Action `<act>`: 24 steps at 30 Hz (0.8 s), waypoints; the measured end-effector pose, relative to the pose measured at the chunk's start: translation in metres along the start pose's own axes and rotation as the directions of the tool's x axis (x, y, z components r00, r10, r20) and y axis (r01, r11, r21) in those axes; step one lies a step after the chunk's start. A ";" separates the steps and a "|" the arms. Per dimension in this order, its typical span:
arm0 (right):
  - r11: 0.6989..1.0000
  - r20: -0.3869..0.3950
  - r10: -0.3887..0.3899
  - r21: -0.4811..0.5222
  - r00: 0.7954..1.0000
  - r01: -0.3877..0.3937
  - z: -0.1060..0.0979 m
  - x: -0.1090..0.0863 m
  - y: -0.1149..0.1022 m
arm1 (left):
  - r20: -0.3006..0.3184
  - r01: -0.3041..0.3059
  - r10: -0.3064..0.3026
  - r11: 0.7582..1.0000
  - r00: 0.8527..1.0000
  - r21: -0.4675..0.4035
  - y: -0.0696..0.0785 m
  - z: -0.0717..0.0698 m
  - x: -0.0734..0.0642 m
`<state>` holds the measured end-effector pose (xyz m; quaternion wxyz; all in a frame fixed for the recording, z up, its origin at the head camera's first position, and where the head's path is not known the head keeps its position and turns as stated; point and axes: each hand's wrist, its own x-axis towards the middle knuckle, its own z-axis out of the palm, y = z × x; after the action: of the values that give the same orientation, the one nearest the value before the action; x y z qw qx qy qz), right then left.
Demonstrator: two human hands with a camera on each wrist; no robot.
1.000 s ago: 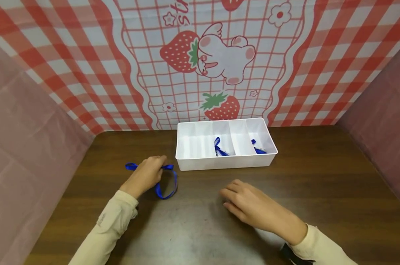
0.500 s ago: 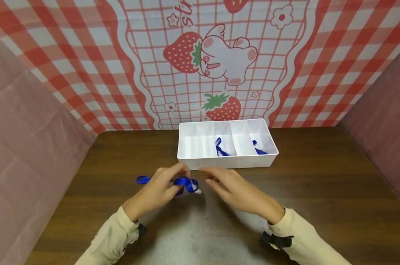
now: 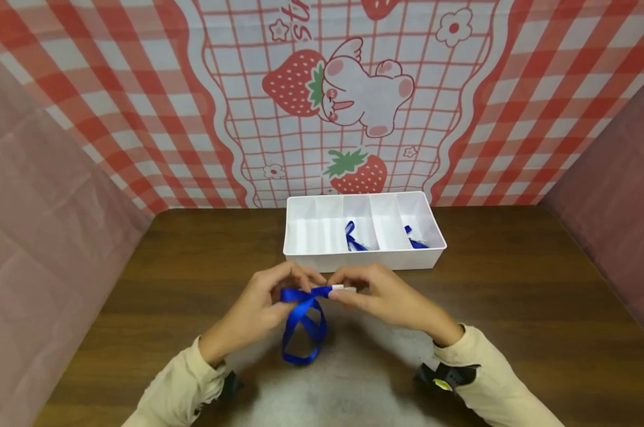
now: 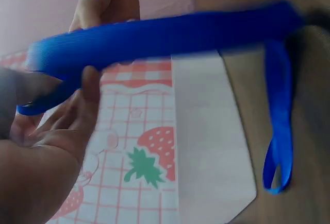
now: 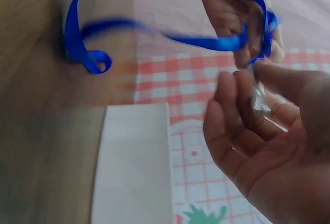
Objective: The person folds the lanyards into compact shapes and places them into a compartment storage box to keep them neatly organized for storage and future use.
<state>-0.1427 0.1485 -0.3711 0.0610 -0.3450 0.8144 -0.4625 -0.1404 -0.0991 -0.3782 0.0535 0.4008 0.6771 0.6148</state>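
Observation:
Held in front of the white box is a blue lanyard (image 3: 304, 332), its ribbon drooping in loops below the hands. My left hand (image 3: 263, 305) grips the gathered ribbon, thumb towards me. With thumb and fingers, my right hand (image 3: 388, 299) pinches the lanyard's end, where a pale fitting shows. In the right wrist view that fitting looks like a silvery metal clip (image 5: 259, 100) beside the right fingers. The left wrist view has the ribbon (image 4: 170, 38) stretched broad and blurred across the top, with a narrow loop hanging at the right.
A white divided box (image 3: 364, 259) stands at the back of the brown wooden table (image 3: 514, 284). One blue lanyard (image 3: 356, 238) lies in its middle compartment and another blue lanyard (image 3: 418, 242) in the rightmost one. Behind hangs a red-and-white strawberry cloth (image 3: 290, 83).
My left hand has carried the lanyard right and towards the middle. My right hand has come left to meet it and now pinches the clip end.

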 end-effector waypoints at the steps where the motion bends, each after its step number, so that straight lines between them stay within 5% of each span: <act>1: 1.000 -0.017 -0.001 -0.008 1.000 0.001 -0.003 -0.001 -0.001 | 0.014 0.024 -0.023 1.000 1.000 -0.015 0.002 -0.001 0.001; 6: 0.999 -0.102 -0.044 -0.030 0.994 0.041 -0.018 -0.008 -0.009 | 0.170 0.106 -0.113 0.993 0.979 0.046 0.016 -0.013 0.009; 10: 0.996 -0.127 -0.088 -0.005 0.988 0.088 -0.021 -0.011 -0.018 | 0.212 0.035 -0.084 0.974 0.974 0.225 0.025 -0.009 0.020; 13: 0.993 -0.157 -0.113 0.012 0.981 0.116 -0.019 -0.014 -0.025 | 0.143 -0.076 0.025 0.929 0.989 0.361 0.028 0.010 0.031; 16: 0.995 -0.208 -0.093 0.018 0.974 0.098 -0.019 -0.017 -0.031 | 0.049 -0.158 0.154 0.852 0.987 0.498 0.031 0.031 0.039; 20: 0.997 -0.301 -0.038 0.052 0.953 0.056 -0.018 -0.019 -0.036 | -0.060 -0.189 0.281 0.773 0.958 0.606 0.037 0.050 0.041; 24: 0.984 -0.302 -0.002 0.169 0.953 0.056 -0.016 -0.018 -0.038 | -0.139 -0.239 0.385 0.778 0.912 0.582 0.042 0.057 0.044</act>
<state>-0.1164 0.1586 -0.3354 -0.0404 -0.2759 0.7650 -0.5806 -0.1171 -0.0305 -0.3367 -0.2538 0.4254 0.7499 0.4384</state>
